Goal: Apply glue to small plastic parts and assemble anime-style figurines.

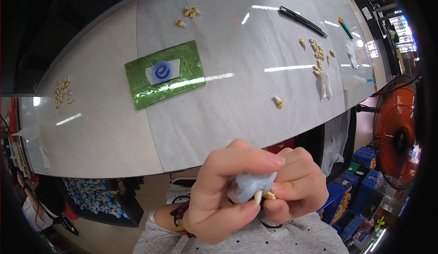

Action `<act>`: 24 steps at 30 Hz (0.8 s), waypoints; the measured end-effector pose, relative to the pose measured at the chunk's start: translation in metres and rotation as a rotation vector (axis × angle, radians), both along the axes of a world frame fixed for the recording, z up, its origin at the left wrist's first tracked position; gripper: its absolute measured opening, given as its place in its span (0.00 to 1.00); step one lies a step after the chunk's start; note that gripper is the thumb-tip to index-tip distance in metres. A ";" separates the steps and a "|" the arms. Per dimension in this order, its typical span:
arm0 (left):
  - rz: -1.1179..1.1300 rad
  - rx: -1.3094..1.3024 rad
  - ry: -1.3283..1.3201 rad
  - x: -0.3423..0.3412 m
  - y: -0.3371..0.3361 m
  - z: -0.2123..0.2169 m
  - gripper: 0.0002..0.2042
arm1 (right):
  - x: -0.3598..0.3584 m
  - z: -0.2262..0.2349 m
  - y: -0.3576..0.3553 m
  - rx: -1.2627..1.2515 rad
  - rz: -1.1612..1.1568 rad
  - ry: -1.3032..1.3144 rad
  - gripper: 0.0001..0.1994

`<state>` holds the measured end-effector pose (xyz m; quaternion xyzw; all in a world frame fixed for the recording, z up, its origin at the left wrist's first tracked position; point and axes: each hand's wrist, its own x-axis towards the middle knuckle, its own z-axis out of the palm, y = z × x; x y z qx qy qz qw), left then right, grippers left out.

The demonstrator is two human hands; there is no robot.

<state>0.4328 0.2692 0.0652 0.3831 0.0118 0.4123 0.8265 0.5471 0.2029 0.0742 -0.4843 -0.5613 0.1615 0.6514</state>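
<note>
The pale blue lump (252, 184) sat low in the view, below the near edge of the table (219, 112), pinched between both hands close to the person's chest. Its long axis could not be told, since fingers covered most of it. A small cream peg (258, 197) stuck out of its underside, pointing down and slightly left, with a bit of yellow just beside it.

The lump looked soft and rounded, creased where it was squeezed. The left hand (223, 194) was clamped on it, thumb beneath and fingers curled over the top. The right hand (294, 185) was closed against its right side, fingertips touching it.

The table was pale grey, glossy, with streaks of ceiling light. On it lay a green sheet (187, 71) carrying a white patch and a blue disc (162, 71). Little cream and yellow pieces (317, 55) were scattered to the right, more (62, 91) at the far left. A dark long tool (302, 20) lay toward the far side. An orange fan (396, 130) stood at the right, blue crates (360, 185) below it.
</note>
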 end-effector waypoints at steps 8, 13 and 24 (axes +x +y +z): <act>-0.055 -0.253 0.231 -0.011 -0.003 0.011 0.33 | 0.014 0.003 -0.001 -0.029 -0.039 -0.060 0.12; -0.155 -0.425 0.190 -0.012 -0.001 0.011 0.34 | 0.025 0.000 -0.004 -0.015 -0.209 -0.119 0.11; -0.195 -0.532 0.157 -0.014 0.002 0.008 0.33 | 0.049 -0.024 0.016 -0.491 -0.562 -0.534 0.09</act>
